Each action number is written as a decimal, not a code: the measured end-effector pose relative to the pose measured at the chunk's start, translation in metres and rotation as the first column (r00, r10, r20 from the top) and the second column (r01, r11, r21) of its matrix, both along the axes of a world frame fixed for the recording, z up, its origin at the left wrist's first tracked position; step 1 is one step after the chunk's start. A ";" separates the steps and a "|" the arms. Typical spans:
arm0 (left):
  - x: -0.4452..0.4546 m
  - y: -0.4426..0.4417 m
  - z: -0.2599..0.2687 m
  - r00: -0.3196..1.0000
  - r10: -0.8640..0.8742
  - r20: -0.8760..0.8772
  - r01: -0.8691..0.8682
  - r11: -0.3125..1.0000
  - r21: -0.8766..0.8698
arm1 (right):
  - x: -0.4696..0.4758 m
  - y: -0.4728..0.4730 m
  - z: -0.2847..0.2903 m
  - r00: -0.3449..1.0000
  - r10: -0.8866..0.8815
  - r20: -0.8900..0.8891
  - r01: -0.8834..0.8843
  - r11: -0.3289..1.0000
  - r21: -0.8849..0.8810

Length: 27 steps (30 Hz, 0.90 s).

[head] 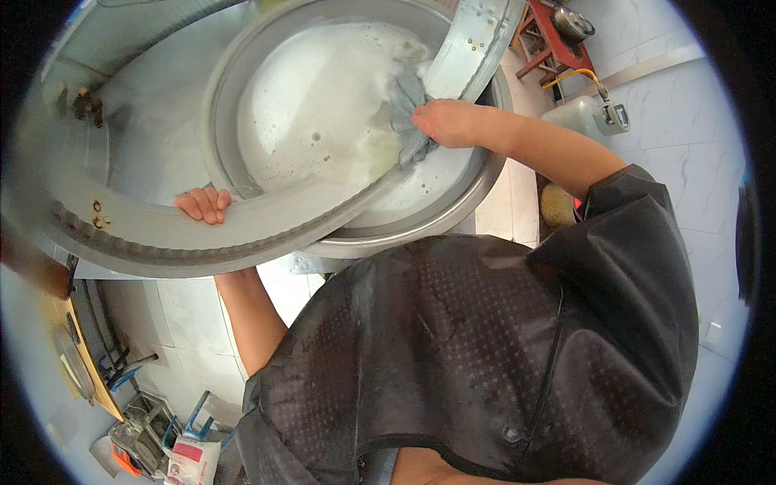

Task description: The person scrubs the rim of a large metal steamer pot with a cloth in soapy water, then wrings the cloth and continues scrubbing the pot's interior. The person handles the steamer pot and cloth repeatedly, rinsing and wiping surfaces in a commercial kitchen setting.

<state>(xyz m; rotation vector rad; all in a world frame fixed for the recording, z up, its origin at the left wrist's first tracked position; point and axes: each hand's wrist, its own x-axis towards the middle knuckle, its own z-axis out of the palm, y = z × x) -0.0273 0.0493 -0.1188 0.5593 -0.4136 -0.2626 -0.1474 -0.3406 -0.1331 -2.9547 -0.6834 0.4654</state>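
Observation:
My left hand (204, 205) curls its fingers over the inner edge of a large metal ring-shaped rim (267, 227), with the forearm passing beneath it. The rim is tilted across a wide metal basin (418, 233) that holds cloudy, foamy water (315, 109). At the basin's right side my right hand (445, 123) grips a wet grey cloth (412, 118), bunched against the rim where it meets the foam. Two curved parts of the metal rim show, one at the lower left and one at the upper right.
A red wooden stool (564, 51) bearing a metal pot (573, 24) stands at the upper right, near a gas cylinder (582, 115) with a yellow hose. A wooden board (91, 364) is at the lower left, close to a printed sack (193, 462) on the tiled floor.

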 end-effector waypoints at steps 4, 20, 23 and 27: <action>0.005 0.000 -0.003 0.999 -0.032 0.035 0.032 0.999 -0.003 | 0.006 -0.029 0.023 0.998 -0.059 0.018 0.061 0.983 -0.175; 0.004 0.002 -0.007 0.998 -0.011 0.066 0.010 1.000 0.020 | -0.002 0.054 -0.022 0.989 -0.126 0.081 0.107 0.971 0.215; 0.004 0.002 -0.007 0.998 -0.014 0.065 0.014 1.000 0.000 | 0.004 0.104 -0.013 0.992 -0.126 -0.032 0.130 0.966 0.224; 0.006 0.004 -0.011 0.996 -0.088 0.025 0.091 0.990 -0.108 | 0.016 0.161 0.010 0.959 -0.196 -0.206 0.269 0.857 0.439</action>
